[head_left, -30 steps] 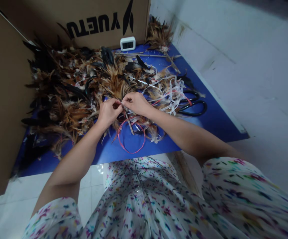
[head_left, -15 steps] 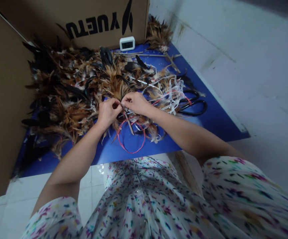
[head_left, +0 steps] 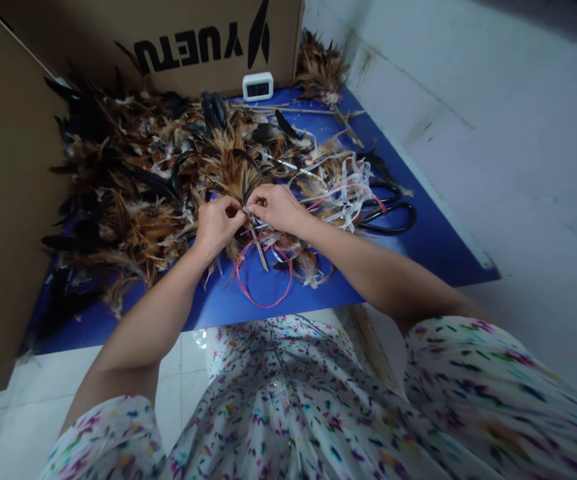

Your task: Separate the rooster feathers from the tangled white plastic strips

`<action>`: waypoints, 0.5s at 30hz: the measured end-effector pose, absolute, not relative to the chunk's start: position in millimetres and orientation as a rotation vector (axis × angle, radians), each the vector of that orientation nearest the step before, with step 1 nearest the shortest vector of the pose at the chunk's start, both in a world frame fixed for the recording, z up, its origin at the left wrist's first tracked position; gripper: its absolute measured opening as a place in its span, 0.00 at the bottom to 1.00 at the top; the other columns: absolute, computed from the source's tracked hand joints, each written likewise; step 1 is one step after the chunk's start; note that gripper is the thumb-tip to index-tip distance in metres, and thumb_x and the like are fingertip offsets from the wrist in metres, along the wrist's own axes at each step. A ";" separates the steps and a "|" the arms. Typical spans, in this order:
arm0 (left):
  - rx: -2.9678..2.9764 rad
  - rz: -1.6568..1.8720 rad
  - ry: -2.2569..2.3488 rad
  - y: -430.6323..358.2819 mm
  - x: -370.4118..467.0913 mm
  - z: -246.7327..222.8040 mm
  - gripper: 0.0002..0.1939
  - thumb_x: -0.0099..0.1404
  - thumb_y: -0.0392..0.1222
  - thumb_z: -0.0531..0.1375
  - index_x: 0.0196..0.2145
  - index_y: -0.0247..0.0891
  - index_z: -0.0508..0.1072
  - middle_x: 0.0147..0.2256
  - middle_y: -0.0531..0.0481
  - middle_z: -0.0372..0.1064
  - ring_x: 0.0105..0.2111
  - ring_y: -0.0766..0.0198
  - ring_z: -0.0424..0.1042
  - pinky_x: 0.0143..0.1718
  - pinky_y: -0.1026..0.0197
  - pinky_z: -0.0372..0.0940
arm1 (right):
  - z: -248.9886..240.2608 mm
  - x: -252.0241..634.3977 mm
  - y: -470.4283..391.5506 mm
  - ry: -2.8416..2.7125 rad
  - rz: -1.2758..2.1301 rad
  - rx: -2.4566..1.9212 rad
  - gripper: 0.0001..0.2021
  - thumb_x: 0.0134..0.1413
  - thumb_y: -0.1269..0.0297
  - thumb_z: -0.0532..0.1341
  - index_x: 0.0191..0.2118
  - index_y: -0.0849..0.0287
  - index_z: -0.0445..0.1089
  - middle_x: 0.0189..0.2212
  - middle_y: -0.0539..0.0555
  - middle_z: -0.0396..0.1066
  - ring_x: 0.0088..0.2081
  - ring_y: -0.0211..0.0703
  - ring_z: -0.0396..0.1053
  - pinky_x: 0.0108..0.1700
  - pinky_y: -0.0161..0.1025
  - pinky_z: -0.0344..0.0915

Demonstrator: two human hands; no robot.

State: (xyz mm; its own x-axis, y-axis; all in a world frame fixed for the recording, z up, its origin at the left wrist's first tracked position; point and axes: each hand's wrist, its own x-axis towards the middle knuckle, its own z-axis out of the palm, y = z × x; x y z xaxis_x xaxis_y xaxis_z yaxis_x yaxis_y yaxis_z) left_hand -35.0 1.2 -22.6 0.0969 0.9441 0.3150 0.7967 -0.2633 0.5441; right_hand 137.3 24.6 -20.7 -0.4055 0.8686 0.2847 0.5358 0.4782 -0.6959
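My left hand and my right hand meet at the base of a brown feather bundle, fingertips almost touching. Each pinches thumb against forefinger; what lies between the fingertips is too small to make out. A thin stick points toward me from below the fingers. Near it, a loop of pink string rests on the blue table. Loose brown and black feathers cover the left and middle of the table.
White ribbons lie tangled by black-handled scissors on the right. At the back stand a small white clock, a cardboard box and a feather bundle on a stick. A wall borders the right side.
Both hands keep their pinched pose at the bundle's base, with only a very slight shift of the fingers. The view has moved slightly.
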 end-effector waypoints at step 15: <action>2.132 0.911 1.722 -1.1 -31.9 -22.3 0.05 0.56 0.35 0.60 0.31 0.37 0.77 0.30 0.49 0.78 0.31 0.62 0.74 0.39 0.60 0.66 | -20.0 137.2 22.8 -2.089 0.676 -1.167 0.07 0.52 0.77 0.61 0.31 0.63 0.77 0.31 0.53 0.73 0.32 0.39 0.66 0.40 0.37 0.60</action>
